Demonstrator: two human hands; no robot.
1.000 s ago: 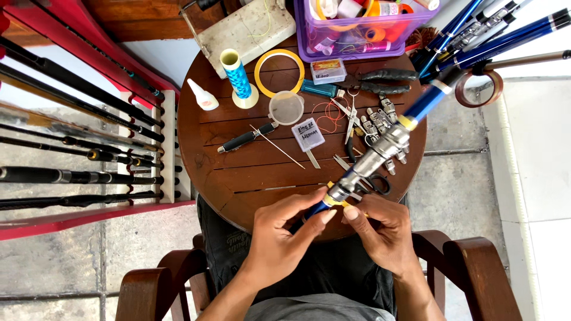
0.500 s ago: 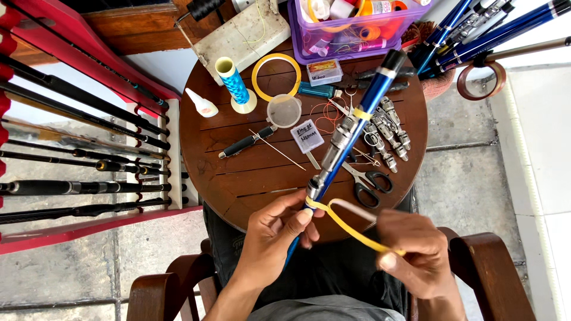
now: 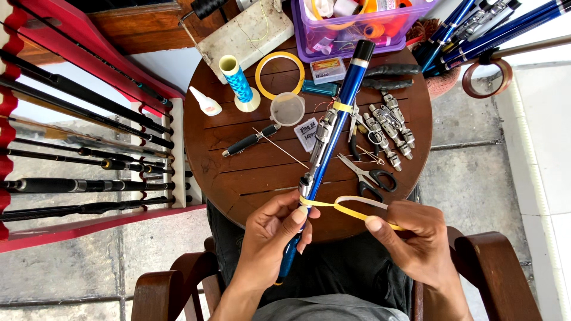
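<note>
Over the near edge of the round desk (image 3: 238,172), our left hand (image 3: 270,238) gripped the blue rod (image 3: 327,145) tightly while our right hand (image 3: 416,241) pinched yellow tape (image 3: 351,208) stretched from that rod.

Top centre of my view, a small flat rectangular packet (image 3: 328,69) in yellow and white lies on the round table before the purple bin. Just below it, mid-frame, I see a small white square label card (image 3: 307,132) with dark handwriting beside the blue rod.
</note>
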